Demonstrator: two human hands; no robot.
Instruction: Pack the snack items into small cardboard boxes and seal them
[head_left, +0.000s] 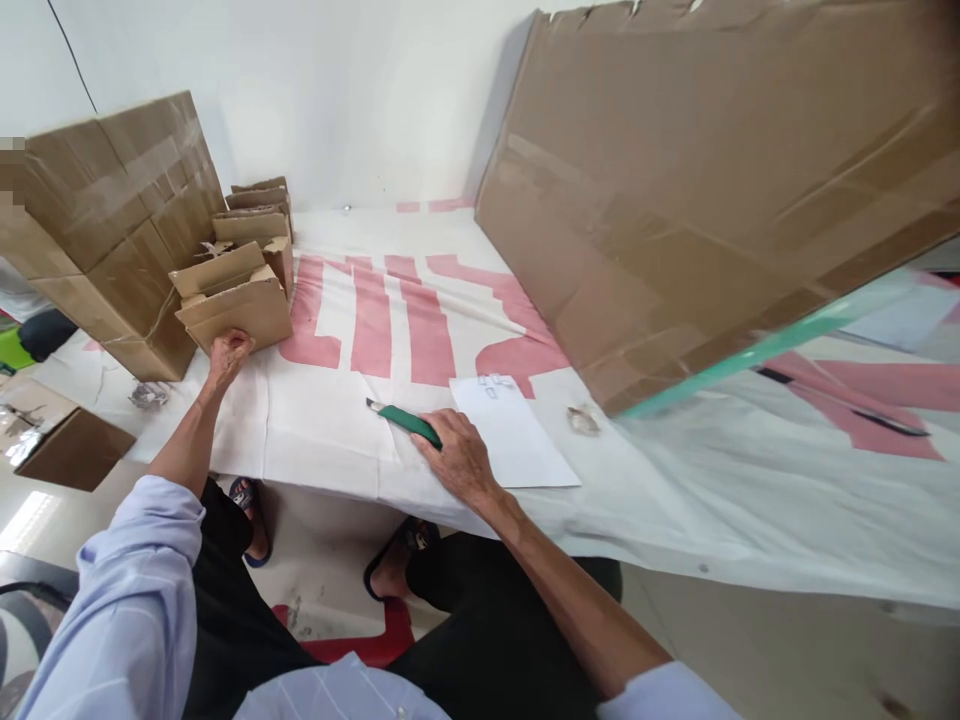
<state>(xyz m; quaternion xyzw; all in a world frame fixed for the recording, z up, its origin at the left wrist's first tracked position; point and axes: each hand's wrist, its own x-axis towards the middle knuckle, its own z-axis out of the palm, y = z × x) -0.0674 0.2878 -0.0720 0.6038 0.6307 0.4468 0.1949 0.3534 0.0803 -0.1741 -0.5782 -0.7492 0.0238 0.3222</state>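
A green box cutter [409, 422] lies under my right hand [459, 455], whose fingers are closed around its handle. Its blade end points left over the white cloth. My left hand [231, 352] is at the lower front of a small open cardboard box [244, 315], with its fingers curled together against the board. What those fingertips pinch, if anything, is hidden. Behind that box, more open cardboard boxes [255, 230] stand in a row. Partly beneath my right hand is a white sheet of paper [517, 440] with blue pen marks.
Taped cartons [142, 230] are stacked at the left. A large cardboard panel [705, 180] leans across the right side. The table cloth [315, 430] has red printing. On it lie a dark long blade [847, 400] and crumpled tape [583, 420]. Another carton [75, 450] is at lower left.
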